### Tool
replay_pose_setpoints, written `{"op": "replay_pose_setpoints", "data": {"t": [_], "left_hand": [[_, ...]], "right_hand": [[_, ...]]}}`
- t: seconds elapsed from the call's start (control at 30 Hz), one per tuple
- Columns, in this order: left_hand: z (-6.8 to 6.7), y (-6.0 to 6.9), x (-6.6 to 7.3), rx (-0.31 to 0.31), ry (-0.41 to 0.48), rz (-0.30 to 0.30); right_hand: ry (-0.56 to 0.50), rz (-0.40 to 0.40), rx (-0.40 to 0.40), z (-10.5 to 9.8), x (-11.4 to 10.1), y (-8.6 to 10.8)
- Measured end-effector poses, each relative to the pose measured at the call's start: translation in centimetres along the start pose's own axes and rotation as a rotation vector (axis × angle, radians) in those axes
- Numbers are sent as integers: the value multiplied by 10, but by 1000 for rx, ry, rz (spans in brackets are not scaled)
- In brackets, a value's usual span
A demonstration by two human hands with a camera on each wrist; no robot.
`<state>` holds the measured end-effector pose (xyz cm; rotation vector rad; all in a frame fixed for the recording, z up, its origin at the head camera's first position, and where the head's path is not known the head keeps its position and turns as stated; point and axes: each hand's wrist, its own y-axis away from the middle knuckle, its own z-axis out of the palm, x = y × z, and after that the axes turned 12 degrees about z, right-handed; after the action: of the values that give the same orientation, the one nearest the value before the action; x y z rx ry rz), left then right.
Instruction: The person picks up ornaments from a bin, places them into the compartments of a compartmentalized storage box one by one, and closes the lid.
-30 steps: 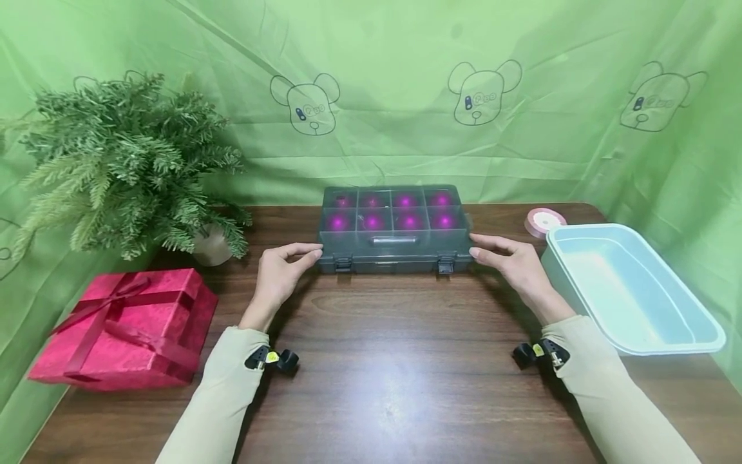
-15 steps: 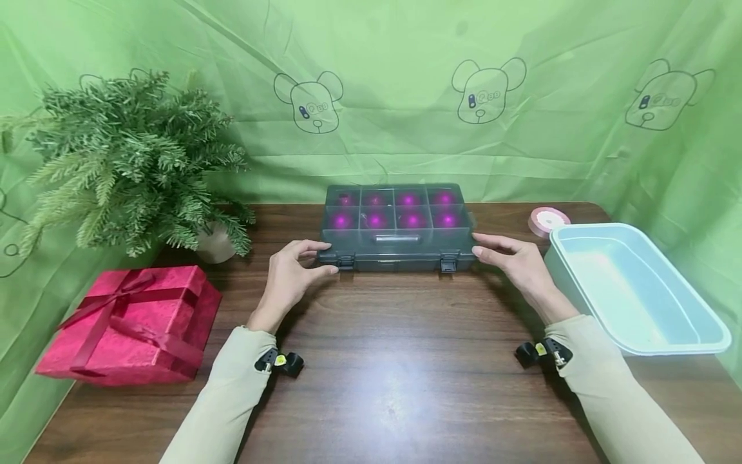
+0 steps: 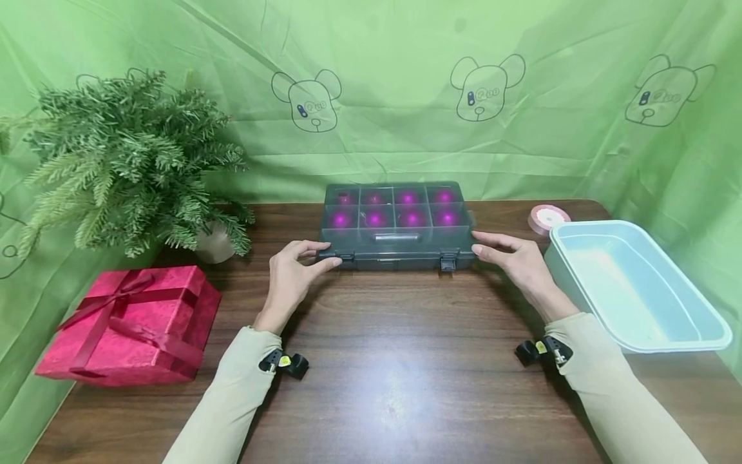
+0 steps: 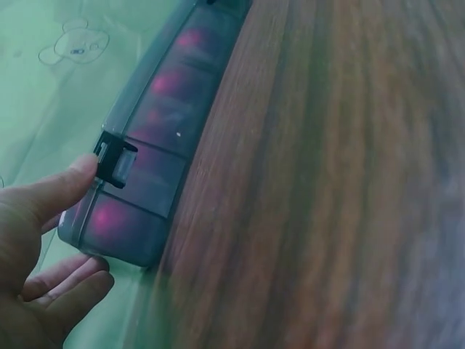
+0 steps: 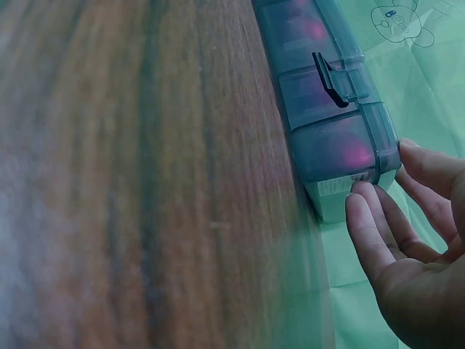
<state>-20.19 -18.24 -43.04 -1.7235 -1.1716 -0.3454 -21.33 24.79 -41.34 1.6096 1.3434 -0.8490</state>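
Note:
A grey see-through compartment box (image 3: 397, 248) with shiny pink-purple balls inside lies at the back middle of the table. My left hand (image 3: 288, 277) is at its left front corner. The thumb presses the black left latch (image 4: 115, 160), while the index fingertip rests by the lid's edge; other fingers are loosely bent below the box's end in the left wrist view. With straight fingers my right hand (image 3: 517, 267) touches the box's right end, thumb at the lid corner. The right latch (image 5: 331, 81) stands out from the box front in the right wrist view.
To the left lies a red gift box (image 3: 133, 322) with a ribbon, in front of a potted artificial fir (image 3: 133, 161). A pale blue basin (image 3: 637, 283) stands at the right, with a pink ribbon roll (image 3: 547, 219) behind it. Green cloth (image 3: 394, 77) hangs behind the table.
My left hand has moved right, from the box's end to its front corner, and the thumb has lifted the left latch from hanging down. The right hand has stayed at the right end.

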Motion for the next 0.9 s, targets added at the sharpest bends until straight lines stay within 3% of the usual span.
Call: {"op": "replay_pose_setpoints", "data": {"t": [0.2, 0.9], "left_hand": [[3, 0, 0, 37, -10, -10], [5, -2, 1, 66, -34, -2]], "right_hand": [[-3, -6, 3, 0, 1, -1], [20, -17, 5, -1, 0, 0]]}}
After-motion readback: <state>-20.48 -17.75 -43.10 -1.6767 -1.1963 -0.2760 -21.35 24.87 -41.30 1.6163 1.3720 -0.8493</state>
